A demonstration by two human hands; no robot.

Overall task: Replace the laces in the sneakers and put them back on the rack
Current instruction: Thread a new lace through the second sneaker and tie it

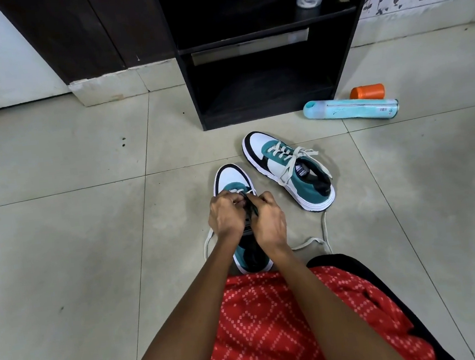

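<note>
Two white-teal-black sneakers are lying below one black wooden rack [342,60]. The left hand [226,214] and right hand [267,220] are pinching a dark lace [250,206] on the lower-left sneaker [231,177], the upper-right sneaker [304,190] apart.

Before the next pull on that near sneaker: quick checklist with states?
1. Grip: left hand and right hand both pinch a dark strip over the near sneaker eyelets: ok.
2. Whether the dark strip is new lace or tongue: cannot tell.
3. White lace out of the near sneaker: its ends trail on the floor, but one crossing shows near the toe: not ok.
4. Far sneaker relaced: it is threaded in white throughout: not ok.
5. Rack lower shelf faces the sneakers, nothing seen on it: ok.
</note>
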